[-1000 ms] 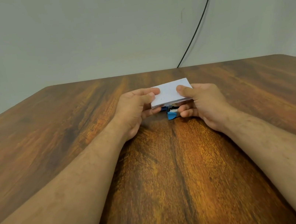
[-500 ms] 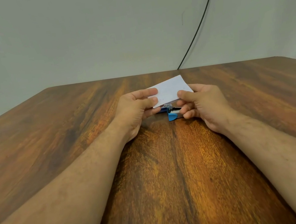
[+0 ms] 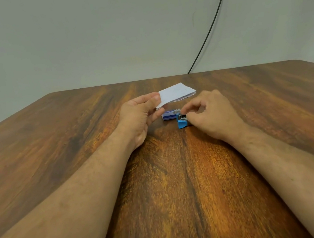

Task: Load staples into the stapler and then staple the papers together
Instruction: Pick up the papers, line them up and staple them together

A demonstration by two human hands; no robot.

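Observation:
My left hand (image 3: 141, 114) pinches the near left corner of a small stack of white papers (image 3: 176, 93), held a little above the wooden table (image 3: 73, 142). Under the papers lies a small blue-and-white staple box (image 3: 169, 115). Just right of the box sits a small blue stapler (image 3: 182, 122), its front end facing me. My right hand (image 3: 211, 114) comes down over the stapler with curled fingers, its fingertips touching the stapler's top and far side. The rest of the stapler is hidden behind that hand.
A black cable (image 3: 210, 21) runs down the grey wall to the table's far edge. The table's far corners are rounded, and both my forearms lie over its near half.
My right hand let go of the papers and dropped onto the stapler. My left hand now holds the papers alone and has swung them up and back, uncovering the staple box.

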